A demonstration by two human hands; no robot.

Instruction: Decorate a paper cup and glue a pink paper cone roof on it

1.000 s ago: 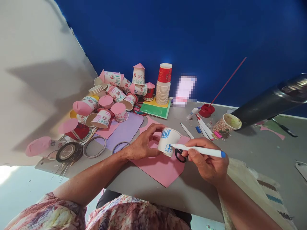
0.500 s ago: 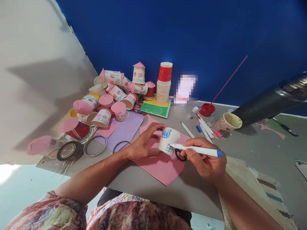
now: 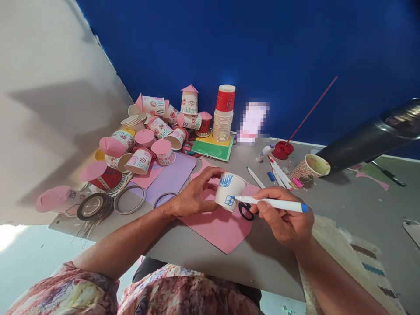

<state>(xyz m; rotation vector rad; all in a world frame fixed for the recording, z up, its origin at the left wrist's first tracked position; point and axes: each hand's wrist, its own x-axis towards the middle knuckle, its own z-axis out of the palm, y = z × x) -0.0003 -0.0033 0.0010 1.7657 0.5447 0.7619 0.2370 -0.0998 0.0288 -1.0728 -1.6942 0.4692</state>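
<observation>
A white paper cup lies on its side in the grip of my left hand, thumb below and fingers over the far side. Blue strokes and a small four-pane window are drawn on its wall. My right hand is closed on a white felt-tip marker with a blue end; its tip meets the cup beside the blue window. Under both hands lies a pink paper sheet. Black scissor handles show partly behind the cup and marker.
Several decorated cups with pink paper tops are heaped at left, near tape rolls. A cup stack stands at the back. More markers, a patterned cup and a dark cylinder are at right.
The marker and my right hand have shifted slightly right. The blue window on the cup has more lines, and the cup has tilted a little in my left hand.
</observation>
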